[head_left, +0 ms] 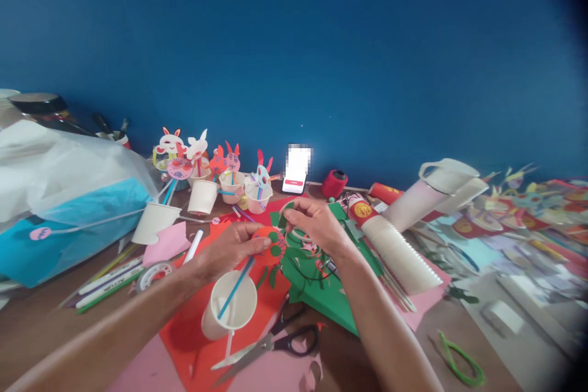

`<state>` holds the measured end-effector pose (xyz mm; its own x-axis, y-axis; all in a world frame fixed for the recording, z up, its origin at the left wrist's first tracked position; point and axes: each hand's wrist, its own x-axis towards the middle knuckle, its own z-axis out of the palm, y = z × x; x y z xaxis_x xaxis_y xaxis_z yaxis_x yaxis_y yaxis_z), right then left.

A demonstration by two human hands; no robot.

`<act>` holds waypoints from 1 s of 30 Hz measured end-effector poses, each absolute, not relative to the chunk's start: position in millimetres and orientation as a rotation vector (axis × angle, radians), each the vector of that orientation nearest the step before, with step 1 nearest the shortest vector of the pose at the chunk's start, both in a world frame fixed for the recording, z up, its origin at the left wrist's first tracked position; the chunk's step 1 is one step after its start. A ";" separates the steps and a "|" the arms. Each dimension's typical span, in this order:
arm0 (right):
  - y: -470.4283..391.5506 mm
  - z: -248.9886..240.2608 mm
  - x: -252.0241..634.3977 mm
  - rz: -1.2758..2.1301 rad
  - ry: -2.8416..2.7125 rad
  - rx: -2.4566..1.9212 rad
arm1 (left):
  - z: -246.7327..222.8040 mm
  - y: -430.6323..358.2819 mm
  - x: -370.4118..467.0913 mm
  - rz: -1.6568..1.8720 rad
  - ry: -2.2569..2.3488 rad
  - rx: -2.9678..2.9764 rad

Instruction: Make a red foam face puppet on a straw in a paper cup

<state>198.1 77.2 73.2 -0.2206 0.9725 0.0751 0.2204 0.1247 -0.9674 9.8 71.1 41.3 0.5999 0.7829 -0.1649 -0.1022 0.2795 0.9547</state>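
Note:
My left hand [229, 251] is closed, pinching the edge of an orange paper face [263, 247] with green round eyes. A blue straw [235, 289] runs down from that face into a white paper cup [212, 312], which stands on red paper. To the right, my right hand [316, 220] is closed, its thumb and forefinger together on a small green paper piece [285, 213]. Below the right hand lie green paper sheets [321, 300] and loose green cut-outs. Open-bladed scissors [266, 346] rest in front of the cup.
Several cups with paper animal faces [203, 198] stand at the back left, beside a lit phone [294, 168]. Markers [110, 278] and a tape roll [155, 275] lie left. Stacked paper cups [399, 251], a white jug [416, 202] and a green pipe cleaner [459, 361] are right.

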 end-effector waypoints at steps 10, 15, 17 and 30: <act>80.0 67.5 197.3 1.248 -1.525 -1.118 | 43.0 71.1 10.8 0.686 0.741 1.124; 78.2 69.9 195.8 1.220 -1.503 -1.090 | 39.3 72.4 10.4 0.688 0.786 1.165; 76.6 71.2 195.7 1.189 -1.523 -1.101 | 38.2 72.4 10.6 0.687 0.775 1.170; 73.0 72.9 197.1 1.187 -1.658 -1.178 | 37.0 72.3 10.0 0.700 0.770 1.152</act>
<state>197.1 73.0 72.9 -0.2794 0.9577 0.0680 0.2441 0.1394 -0.9597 10.0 72.3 37.0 0.5592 0.8119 -0.1675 -0.0898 0.2602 0.9614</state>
